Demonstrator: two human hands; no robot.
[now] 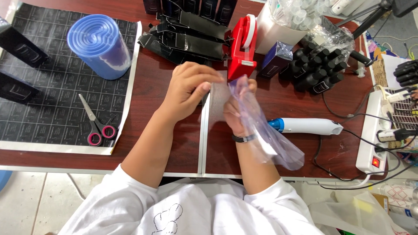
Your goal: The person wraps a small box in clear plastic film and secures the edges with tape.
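Film (261, 130), a clear bluish sleeve, is hanging over the surface (174, 143) in front of the tape dispenser (241, 48). Both the left hand (191, 89) and right hand (237, 115) are pinching its top edge, fingers closed on it.

One head-worn camera looks steeply down, close over the table (174, 143).
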